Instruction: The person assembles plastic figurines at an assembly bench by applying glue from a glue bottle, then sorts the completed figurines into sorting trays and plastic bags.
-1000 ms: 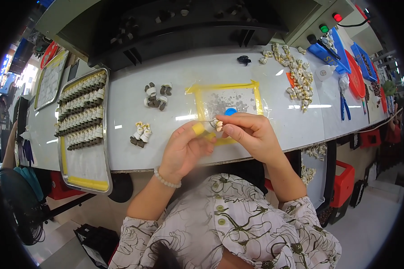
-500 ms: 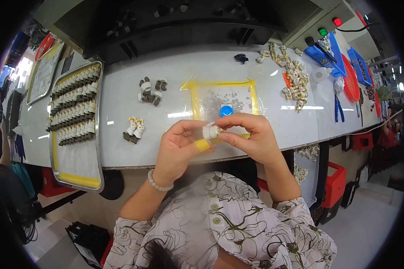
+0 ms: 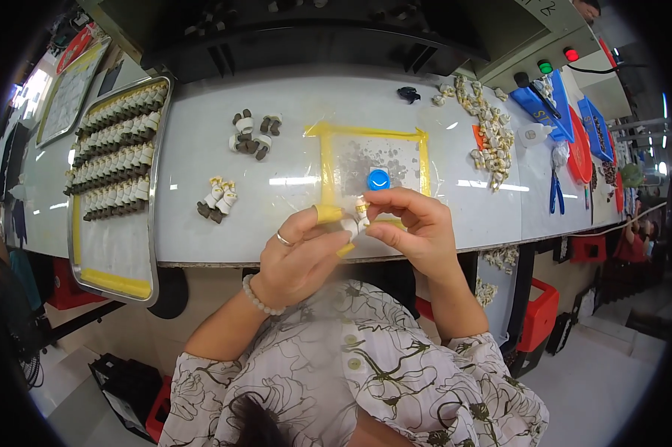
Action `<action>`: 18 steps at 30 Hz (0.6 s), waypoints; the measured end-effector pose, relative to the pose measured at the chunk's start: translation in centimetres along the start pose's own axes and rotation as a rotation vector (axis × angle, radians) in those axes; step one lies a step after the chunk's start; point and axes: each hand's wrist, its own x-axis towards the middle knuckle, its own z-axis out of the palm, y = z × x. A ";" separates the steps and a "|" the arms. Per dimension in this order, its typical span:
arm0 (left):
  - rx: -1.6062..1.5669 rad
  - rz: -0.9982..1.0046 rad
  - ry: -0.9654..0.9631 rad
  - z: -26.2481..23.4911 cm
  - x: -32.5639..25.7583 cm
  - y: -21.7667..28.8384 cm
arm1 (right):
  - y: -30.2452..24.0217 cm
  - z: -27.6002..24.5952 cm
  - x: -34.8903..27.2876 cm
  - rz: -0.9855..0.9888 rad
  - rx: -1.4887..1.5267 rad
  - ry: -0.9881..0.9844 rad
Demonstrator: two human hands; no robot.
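Note:
Between both hands, above the table's near edge, is a small white figurine (image 3: 360,211) with yellow trim. My left hand (image 3: 300,249), with yellow coverings on two fingertips, a ring and a beaded bracelet, closes on its lower left side. From the right, the bent fingers and thumb of my right hand (image 3: 418,226) pinch it. Fingers hide part of the figurine. Just beyond sits a round blue cap or dish (image 3: 378,179) on a yellow-taped work area (image 3: 336,153) with grey spots. Finished-looking white figurines with dark feet (image 3: 218,199) lie to the left.
A metal tray (image 3: 159,246) at the left carries rows of similar figurines. White and dark pieces (image 3: 254,138) lie at centre left. White and yellow parts (image 3: 490,141) are heaped at the right, near a white bottle (image 3: 533,135), blue-handled pliers (image 3: 556,190) and a blue bin (image 3: 548,112).
The figurine has turned from lying sideways to more upright. My left fingers have shifted round it, with a yellow-covered fingertip now raised. The whole view has shifted slightly.

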 end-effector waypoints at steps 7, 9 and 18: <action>0.200 0.296 -0.009 -0.8 0.4 -1.1 | -0.1 0.7 0.1 0.059 0.122 0.000; 0.358 0.372 -0.012 -1.2 0.1 -1.2 | -0.2 1.0 0.3 0.090 0.089 -0.038; 0.400 0.370 0.018 -1.8 -0.8 -1.4 | -0.3 2.4 0.9 -0.016 0.058 -0.004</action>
